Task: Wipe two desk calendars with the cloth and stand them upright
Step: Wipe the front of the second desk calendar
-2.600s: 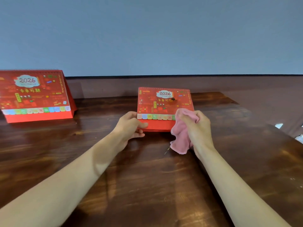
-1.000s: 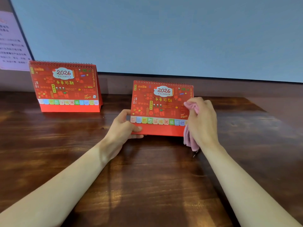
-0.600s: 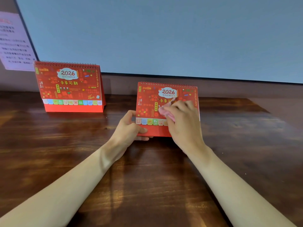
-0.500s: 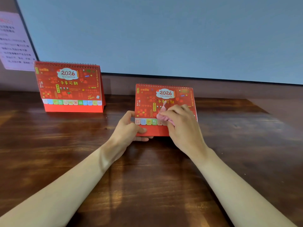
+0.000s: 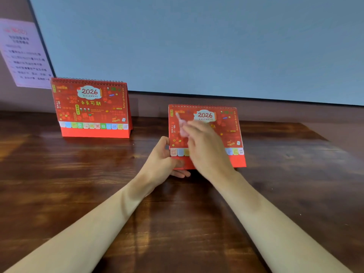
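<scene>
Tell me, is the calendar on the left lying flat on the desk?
No, the left calendar stands upright on its base on the desk.

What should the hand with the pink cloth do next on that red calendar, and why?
Probably sweep the cloth rightward across the cover. The right hand holds it against the upper left of the near calendar, most of the cover to its right lies bare, and the left hand grips the lower left corner to steady it.
</scene>
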`<state>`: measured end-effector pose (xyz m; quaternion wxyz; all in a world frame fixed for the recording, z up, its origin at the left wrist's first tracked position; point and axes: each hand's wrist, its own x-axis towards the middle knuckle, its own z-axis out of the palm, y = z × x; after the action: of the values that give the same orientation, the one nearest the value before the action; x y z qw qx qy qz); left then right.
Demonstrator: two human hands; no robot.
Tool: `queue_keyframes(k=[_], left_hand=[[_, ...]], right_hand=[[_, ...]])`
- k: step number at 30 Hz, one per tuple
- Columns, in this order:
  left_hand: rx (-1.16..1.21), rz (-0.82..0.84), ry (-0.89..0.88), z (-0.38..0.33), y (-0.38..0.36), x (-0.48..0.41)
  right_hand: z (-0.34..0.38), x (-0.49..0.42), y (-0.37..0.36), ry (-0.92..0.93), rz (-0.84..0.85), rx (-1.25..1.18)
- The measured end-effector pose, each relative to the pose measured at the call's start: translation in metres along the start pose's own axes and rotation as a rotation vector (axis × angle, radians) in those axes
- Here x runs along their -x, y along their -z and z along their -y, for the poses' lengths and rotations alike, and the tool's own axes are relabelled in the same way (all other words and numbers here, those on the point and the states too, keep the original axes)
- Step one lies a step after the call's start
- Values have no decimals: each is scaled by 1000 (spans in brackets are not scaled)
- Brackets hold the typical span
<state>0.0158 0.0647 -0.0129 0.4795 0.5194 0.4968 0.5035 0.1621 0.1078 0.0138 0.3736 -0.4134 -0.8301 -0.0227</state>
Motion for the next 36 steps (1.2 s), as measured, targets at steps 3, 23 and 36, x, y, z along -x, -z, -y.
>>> queue_keyframes(k=[3,23,36], left_hand=[[-12,-33,-26,-1,1,1],[-2,38,-23,4,2,-3],[-37,27,-83,10,3,-5]], right_hand=[[1,17,-12,100,150,41],[-6,6,11,137,-100,-61],[14,-24,-21,110,29,18]])
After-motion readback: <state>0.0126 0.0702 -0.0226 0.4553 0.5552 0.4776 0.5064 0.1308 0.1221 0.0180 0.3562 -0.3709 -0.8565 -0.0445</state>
